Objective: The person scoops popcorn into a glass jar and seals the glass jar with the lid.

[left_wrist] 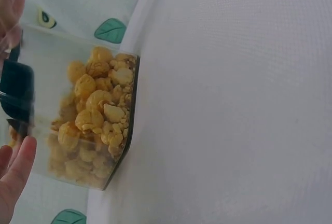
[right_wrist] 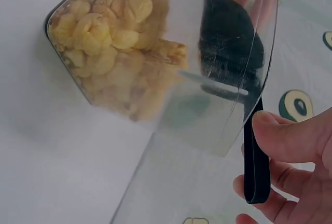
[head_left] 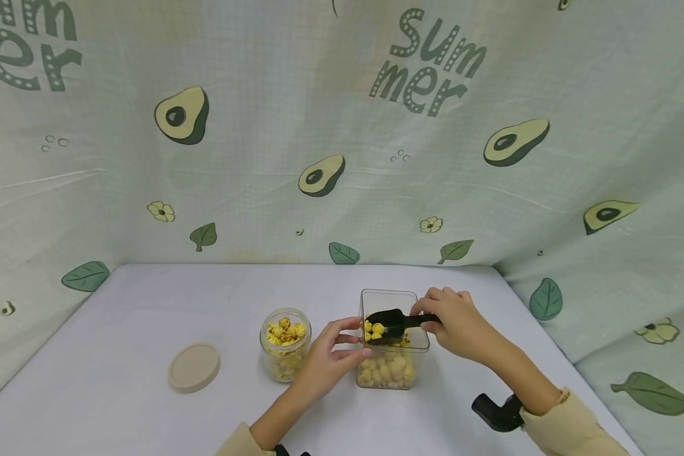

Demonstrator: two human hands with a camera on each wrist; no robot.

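Observation:
A clear square container [head_left: 386, 370], partly filled with yellow popcorn, stands on the table. My right hand [head_left: 458, 322] pinches the handle of a black scoop [head_left: 389, 324] between thumb and fingers. The scoop's bowl is inside the upper part of the container, with several popcorn pieces in it, above the popcorn below. My left hand [head_left: 333, 351] rests its fingertips against the container's left side, the thumb near the front corner. In the right wrist view, the handle [right_wrist: 256, 167] sticks out past the container's rim. Just left of the left hand stands a round clear jar [head_left: 285, 348] of popcorn.
A round beige lid [head_left: 194, 368] lies on the white table [head_left: 148, 316], left of the jar. Behind the table hangs a cloth [head_left: 251, 126] printed with avocados and leaves. A black wrist mount [head_left: 498, 413] sits on the right forearm.

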